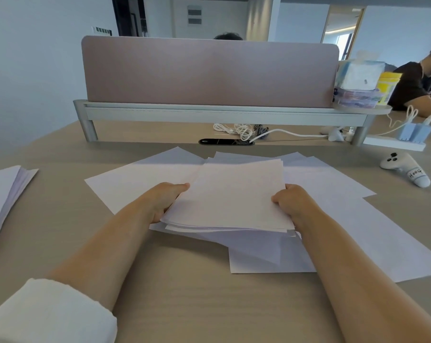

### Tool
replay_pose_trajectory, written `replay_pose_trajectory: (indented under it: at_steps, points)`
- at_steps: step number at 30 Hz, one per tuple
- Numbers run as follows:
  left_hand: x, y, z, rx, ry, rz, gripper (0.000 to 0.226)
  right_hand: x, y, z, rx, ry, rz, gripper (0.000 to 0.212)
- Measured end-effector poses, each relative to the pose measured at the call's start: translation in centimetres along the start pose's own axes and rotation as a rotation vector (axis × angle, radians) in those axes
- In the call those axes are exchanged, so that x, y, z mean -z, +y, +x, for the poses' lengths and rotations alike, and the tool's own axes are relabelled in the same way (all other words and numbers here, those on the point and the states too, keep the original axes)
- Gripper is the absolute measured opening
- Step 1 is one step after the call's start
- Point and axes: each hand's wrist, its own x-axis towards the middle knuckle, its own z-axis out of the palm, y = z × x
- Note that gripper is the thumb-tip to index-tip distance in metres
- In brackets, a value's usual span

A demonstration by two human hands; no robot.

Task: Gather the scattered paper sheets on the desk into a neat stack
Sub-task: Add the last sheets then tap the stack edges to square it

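Note:
A bundle of white paper sheets (pixel 236 194) is lifted slightly above the desk at the centre. My left hand (pixel 163 201) grips its left edge, fingers tucked under the sheets and thumb along the top. My right hand (pixel 292 203) grips the right edge with curled fingers. The bundle's edges are uneven at the near side. Several loose sheets (pixel 345 214) lie fanned out on the desk beneath and to the right of the bundle. More of them spread to the left (pixel 140 177).
A second pile of paper (pixel 1 196) lies at the desk's left edge. A white game controller (pixel 405 169) rests at the right. Behind the sheets stand a pink divider on a grey shelf (pixel 209 112), white cables (pixel 236 131) and a power strip (pixel 395 143). A person sits at far right.

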Motion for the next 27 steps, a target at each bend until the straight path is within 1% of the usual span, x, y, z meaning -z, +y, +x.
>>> replay_pose_trajectory:
  at_steps: [4, 7, 9, 11, 13, 14, 15, 17, 19, 20, 21, 23, 24, 25, 27]
  points:
    - [-0.2, 0.2, -0.6, -0.008, -0.036, -0.079, 0.023, 0.0, 0.3, 0.2, -0.030, 0.007, -0.040, 0.026]
    - [-0.2, 0.3, -1.0, -0.001, -0.049, -0.066, 0.016, -0.2, 0.5, 0.3, -0.029, 0.017, -0.020, 0.039]
    - [-0.2, 0.2, -1.1, 0.006, -0.068, -0.027, 0.019, -0.4, 0.4, 0.2, -0.027, -0.002, -0.019, 0.042]
    - [-0.2, 0.2, -1.1, -0.030, -0.100, 0.083, 0.024, -0.4, 0.4, 0.3, -0.039, -0.021, -0.050, 0.035]
    - [-0.2, 0.2, -0.8, -0.083, -0.096, 0.183, 0.029, -0.4, 0.3, 0.2, -0.032, -0.010, -0.095, 0.029]
    - [-0.1, 0.3, -0.7, -0.109, -0.079, 0.214, 0.031, -0.3, 0.2, 0.2, -0.020, 0.014, -0.119, 0.033]
    - [0.1, 0.5, -0.7, -0.135, -0.060, 0.223, 0.033, -0.3, 0.1, 0.2, -0.003, 0.045, -0.131, 0.043]
    - [0.8, 0.8, -0.6, -0.179, -0.044, 0.163, 0.038, -0.3, 0.0, 0.3, 0.047, 0.112, -0.119, 0.066]
    - [1.9, 0.8, -0.3, -0.205, -0.058, 0.044, 0.041, -0.2, -0.1, 0.3, 0.056, 0.154, -0.022, 0.079]
    - [2.4, 0.7, -0.2, -0.212, -0.084, -0.034, 0.041, -0.3, -0.1, 0.2, 0.039, 0.123, 0.076, 0.079]
    - [2.9, 0.5, -0.2, -0.218, -0.125, -0.109, 0.041, -0.4, -0.2, 0.1, 0.004, 0.051, 0.194, 0.071]
    - [3.6, 0.2, 0.0, -0.215, -0.189, -0.187, 0.042, -0.6, -0.3, -0.4, -0.058, -0.130, 0.430, 0.040]
    - [3.7, 0.2, 0.1, -0.210, -0.203, -0.195, 0.040, -0.6, -0.4, -0.5, -0.070, -0.188, 0.521, 0.028]
    - [3.8, 0.2, 0.1, -0.200, -0.208, -0.207, 0.037, -0.7, -0.3, -0.5, -0.068, -0.213, 0.578, 0.022]
    - [3.7, 0.2, 0.2, -0.175, -0.197, -0.301, 0.025, -0.6, -0.1, -0.1, -0.055, -0.186, 0.604, 0.024]
